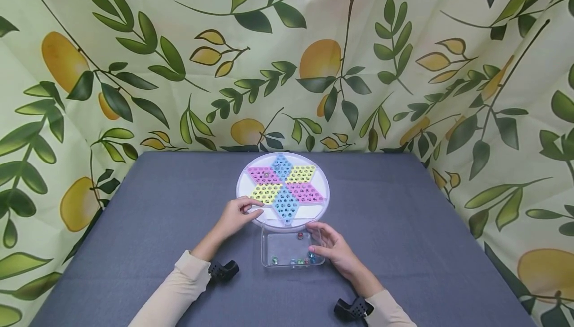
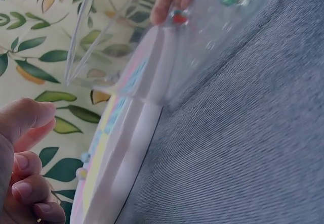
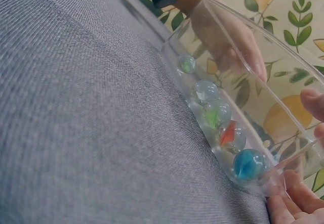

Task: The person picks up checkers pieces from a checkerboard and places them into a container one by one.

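Note:
The left hand hovers at the near left edge of a round white Chinese checkers board, beside a yellow star point. Its fingers are loosely bent, with nothing visible between thumb and forefinger. Close in front of the board is a clear plastic box with glass marbles inside. The right hand grips the box by its right side, thumb over the wall. A blue marble, a red one and several green or clear ones line the box's near side.
A marble sits on the board's pink point at the far left, with another near the blue point. Grey cloth covers the table. Behind it hangs a leaf-and-fruit patterned curtain.

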The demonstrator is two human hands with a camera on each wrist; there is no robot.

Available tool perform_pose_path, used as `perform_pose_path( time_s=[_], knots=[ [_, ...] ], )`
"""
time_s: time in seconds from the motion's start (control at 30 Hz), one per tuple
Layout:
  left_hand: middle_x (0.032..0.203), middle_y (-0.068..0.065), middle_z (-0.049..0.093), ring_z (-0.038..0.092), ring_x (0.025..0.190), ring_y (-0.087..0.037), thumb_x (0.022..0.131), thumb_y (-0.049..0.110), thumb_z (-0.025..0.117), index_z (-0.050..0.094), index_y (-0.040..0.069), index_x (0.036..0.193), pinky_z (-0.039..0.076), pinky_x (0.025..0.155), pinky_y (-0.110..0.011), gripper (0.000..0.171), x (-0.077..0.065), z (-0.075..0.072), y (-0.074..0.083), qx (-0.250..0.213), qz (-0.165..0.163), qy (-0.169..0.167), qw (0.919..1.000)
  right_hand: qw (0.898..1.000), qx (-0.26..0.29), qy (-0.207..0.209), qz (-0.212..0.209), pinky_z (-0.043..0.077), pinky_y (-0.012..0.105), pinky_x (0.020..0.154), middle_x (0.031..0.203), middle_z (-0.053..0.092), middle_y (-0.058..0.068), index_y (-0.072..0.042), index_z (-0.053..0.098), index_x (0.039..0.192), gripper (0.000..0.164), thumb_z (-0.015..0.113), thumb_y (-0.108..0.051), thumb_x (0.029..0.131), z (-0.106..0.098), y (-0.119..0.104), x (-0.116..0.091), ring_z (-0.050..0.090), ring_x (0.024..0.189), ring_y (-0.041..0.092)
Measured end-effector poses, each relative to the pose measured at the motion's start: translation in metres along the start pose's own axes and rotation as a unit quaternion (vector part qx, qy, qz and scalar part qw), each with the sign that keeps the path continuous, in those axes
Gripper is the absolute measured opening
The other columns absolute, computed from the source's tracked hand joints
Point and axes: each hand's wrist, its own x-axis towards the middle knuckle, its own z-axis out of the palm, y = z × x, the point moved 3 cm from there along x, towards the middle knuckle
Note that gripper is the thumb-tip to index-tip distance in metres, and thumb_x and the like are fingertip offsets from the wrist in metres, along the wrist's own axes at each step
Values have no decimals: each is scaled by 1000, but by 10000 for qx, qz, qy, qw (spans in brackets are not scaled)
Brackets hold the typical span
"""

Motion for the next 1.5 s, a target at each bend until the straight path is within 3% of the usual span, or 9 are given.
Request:
perform_pose_path(
  time_s=[0.43, 0.8, 1.1, 1.5],
  knots=[
    [63, 3, 38, 32, 58, 0, 81, 8, 74, 73, -3, 97, 28, 53, -15, 19, 20, -7, -9, 98, -185, 276, 9994, 9999, -23, -45, -114, 36, 5, 107, 151, 33, 30, 8, 39, 139, 66, 71, -7, 83, -1, 1, 1, 48, 130, -3],
    [61, 4, 35, 32, 58, -3, 81, 7, 73, 73, -4, 98, 28, 54, -17, 20, 39, -3, -19, 168, -488, 492, 9975, 9992, 41, -132, -379, 36, 4, 106, 150, 28, 36, 14, 35, 138, 69, 71, -7, 83, -1, 0, -1, 47, 124, -13],
    [62, 4, 35, 33, 61, -11, 85, 14, 71, 72, 3, 106, 26, 54, -18, 24, 55, -2, -22, 497, -1142, 505, 9909, 9991, 44, -128, -391, 36, 4, 106, 149, 29, 38, 15, 35, 137, 68, 71, -7, 82, -1, 0, -1, 48, 123, -13],
    [61, 6, 36, 33, 60, -10, 86, 18, 70, 70, 4, 110, 27, 53, -18, 28, 71, -1, -30, 344, -1377, 620, 9879, 9989, 64, -190, -432, 36, 4, 106, 148, 29, 39, 15, 35, 137, 67, 70, -7, 83, 0, 0, -1, 48, 124, -13]
  ],
)
